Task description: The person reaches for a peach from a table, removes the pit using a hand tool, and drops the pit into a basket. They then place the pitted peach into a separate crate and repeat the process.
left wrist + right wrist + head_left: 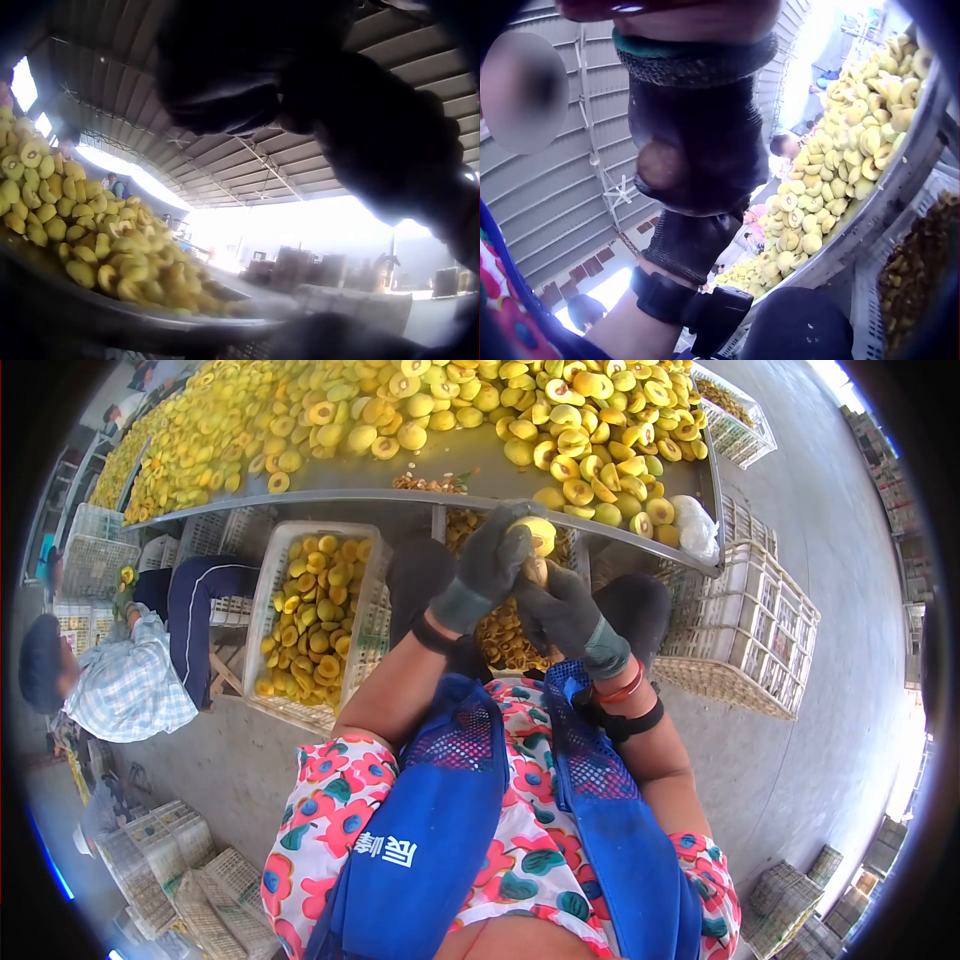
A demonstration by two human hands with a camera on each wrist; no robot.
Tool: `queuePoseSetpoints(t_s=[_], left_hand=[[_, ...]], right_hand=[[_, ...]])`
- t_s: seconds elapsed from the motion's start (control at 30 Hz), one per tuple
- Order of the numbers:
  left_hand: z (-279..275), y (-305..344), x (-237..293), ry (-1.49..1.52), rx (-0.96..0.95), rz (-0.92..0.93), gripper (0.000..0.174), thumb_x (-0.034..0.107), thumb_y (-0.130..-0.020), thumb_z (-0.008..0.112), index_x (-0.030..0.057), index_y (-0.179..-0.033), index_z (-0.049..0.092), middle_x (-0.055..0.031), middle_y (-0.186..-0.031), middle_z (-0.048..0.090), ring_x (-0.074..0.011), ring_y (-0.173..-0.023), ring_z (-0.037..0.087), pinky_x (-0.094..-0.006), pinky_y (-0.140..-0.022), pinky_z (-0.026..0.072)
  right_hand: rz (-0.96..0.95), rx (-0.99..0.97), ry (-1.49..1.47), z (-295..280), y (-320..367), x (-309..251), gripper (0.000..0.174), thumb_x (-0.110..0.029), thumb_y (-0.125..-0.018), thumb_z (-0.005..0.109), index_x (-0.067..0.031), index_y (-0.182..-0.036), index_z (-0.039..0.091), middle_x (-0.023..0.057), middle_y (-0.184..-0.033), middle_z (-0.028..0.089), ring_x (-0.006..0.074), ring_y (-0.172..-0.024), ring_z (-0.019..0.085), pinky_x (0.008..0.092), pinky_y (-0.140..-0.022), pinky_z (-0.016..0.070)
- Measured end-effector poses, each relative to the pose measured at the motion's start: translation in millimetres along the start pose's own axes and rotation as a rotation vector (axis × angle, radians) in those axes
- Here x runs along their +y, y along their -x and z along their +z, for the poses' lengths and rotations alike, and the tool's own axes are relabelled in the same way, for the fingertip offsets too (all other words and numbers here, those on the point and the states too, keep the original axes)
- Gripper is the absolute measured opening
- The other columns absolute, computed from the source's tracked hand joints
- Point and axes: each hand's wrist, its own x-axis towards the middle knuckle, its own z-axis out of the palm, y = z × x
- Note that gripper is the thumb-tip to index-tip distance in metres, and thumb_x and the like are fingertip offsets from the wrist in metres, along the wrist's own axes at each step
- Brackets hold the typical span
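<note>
Both hands wear dark gloves and meet at the table's near edge in the head view. The left hand grips a yellow fruit, its fingers curled round the back. Just below the fruit, a small tan piece shows between the hands; what it is I cannot tell. The right hand has its fingers curled at this piece, close under the left hand. From the right wrist, the right hand hides the fruit, with the left hand beyond it. The left wrist view shows the gloves only as dark shapes.
Halved yellow fruit is heaped on a metal-edged table. A white crate of fruit stands left of the knees, and brown pieces lie below the hands. Another person sits at the left. Stacked crates are at the right.
</note>
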Motion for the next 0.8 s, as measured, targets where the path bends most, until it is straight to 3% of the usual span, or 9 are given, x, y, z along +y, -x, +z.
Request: queuePoseSetpoints(t_s=[0.1, 0.23, 0.4, 0.47, 0.5, 0.6, 0.63, 0.7, 0.8], left_hand=[[-8.8, 6.5, 1.4, 0.173, -0.148, -0.215, 0.042, 0.032, -0.096, 0.046, -0.0014, -0.12, 0.05, -0.0132, -0.111, 0.06, -0.0203, -0.101, 0.058, -0.0334, -0.09, 0.0458], [-5.9, 2.2, 12.0, 0.338, -0.109, -0.161, 0.036, 0.029, -0.096, 0.041, -0.0013, -0.107, 0.058, -0.0112, -0.1, 0.062, -0.02, -0.091, 0.06, -0.0325, -0.085, 0.0468], [-25.2, -0.8, 1.2, 0.041, 0.33, -0.228, 0.042, 0.035, -0.098, 0.038, -0.0022, -0.103, 0.056, -0.0111, -0.094, 0.063, -0.0207, -0.08, 0.061, -0.0338, -0.072, 0.0504], [-51.3, -7.9, -1.9, 0.292, 0.436, -0.502, 0.045, 0.037, -0.099, 0.034, -0.0016, -0.1, 0.058, -0.0101, -0.087, 0.064, -0.0192, -0.074, 0.062, -0.0306, -0.066, 0.0507], [-62.6, -8.4, -14.7, 0.123, 0.524, -0.39, 0.053, 0.047, -0.097, 0.034, 0.0007, -0.097, 0.06, -0.0072, -0.079, 0.064, -0.0149, -0.064, 0.061, -0.0253, -0.057, 0.0484], [-127.8, 5.4, -44.6, 0.116, 0.637, -0.548, 0.061, 0.06, -0.088, 0.044, 0.002, -0.097, 0.06, -0.0075, -0.085, 0.064, -0.0151, -0.071, 0.062, -0.0272, -0.062, 0.0499], [-162.1, 16.2, -83.6, -0.103, 0.673, -0.343, 0.057, 0.056, -0.091, 0.044, 0.0018, -0.098, 0.06, -0.0092, -0.09, 0.064, -0.018, -0.077, 0.061, -0.0307, -0.068, 0.0501], [-214.5, 23.5, -77.8, -0.436, 0.638, -0.501, 0.039, 0.034, -0.097, 0.044, -0.0014, -0.107, 0.059, -0.0128, -0.1, 0.062, -0.0219, -0.094, 0.058, -0.0367, -0.078, 0.0485], [-348.9, 74.6, -172.3, -1.696, -0.049, -0.217, 0.071, 0.025, -0.075, 0.071, 0.0044, -0.135, 0.038, -0.0206, -0.123, 0.051, -0.0389, -0.11, 0.048, -0.0441, -0.098, 0.0372]], right_hand=[[0.214, -0.145, -0.295, -2.9, 5.8, -7.6, 0.014, -0.018, -0.092, 0.053, -0.0037, -0.091, 0.053, 0.0014, -0.058, 0.047, 0.0099, -0.04, 0.044, 0.0229, -0.035, 0.0343], [0.251, -0.236, -0.526, -3.9, 6.0, -1.3, 0.012, -0.016, -0.091, 0.052, -0.0044, -0.088, 0.051, -0.0002, -0.055, 0.042, 0.009, -0.037, 0.041, 0.0218, -0.032, 0.0306], [0.209, -0.254, -0.287, 15.0, -1.4, 9.6, 0.016, -0.019, -0.09, 0.054, -0.0038, -0.086, 0.054, 0.0015, -0.057, 0.047, 0.0094, -0.038, 0.042, 0.0219, -0.034, 0.0326], [0.179, -0.144, -0.205, 16.6, -8.7, 16.7, 0.016, -0.018, -0.091, 0.053, -0.002, -0.089, 0.054, 0.0013, -0.058, 0.048, 0.0099, -0.039, 0.043, 0.0229, -0.035, 0.0334], [0.174, -0.096, -0.154, 13.4, -12.1, 19.5, 0.017, -0.019, -0.091, 0.053, -0.0023, -0.088, 0.054, 0.0014, -0.058, 0.049, 0.0097, -0.039, 0.044, 0.0233, -0.035, 0.0345], [0.187, 0.001, -0.016, 4.9, -18.6, 36.0, 0.015, -0.018, -0.091, 0.053, -0.0025, -0.088, 0.054, 0.0012, -0.06, 0.05, 0.0094, -0.041, 0.045, 0.024, -0.037, 0.0364], [0.195, 0.032, 0.027, 1.8, -20.1, 41.1, 0.015, -0.017, -0.091, 0.053, -0.0024, -0.089, 0.054, 0.001, -0.06, 0.05, 0.0093, -0.041, 0.045, 0.0242, -0.038, 0.0368], [0.143, 0.091, -0.016, 0.9, -21.2, 46.7, 0.012, -0.015, -0.091, 0.053, -0.0036, -0.091, 0.054, -0.0002, -0.06, 0.049, 0.0075, -0.042, 0.044, 0.0235, -0.038, 0.0361], [0.114, 0.105, 0.085, -7.8, -29.6, 69.4, 0.012, -0.015, -0.089, 0.056, -0.0042, -0.095, 0.053, 0.0039, -0.061, 0.053, 0.015, -0.043, 0.049, 0.0275, -0.041, 0.0393]])
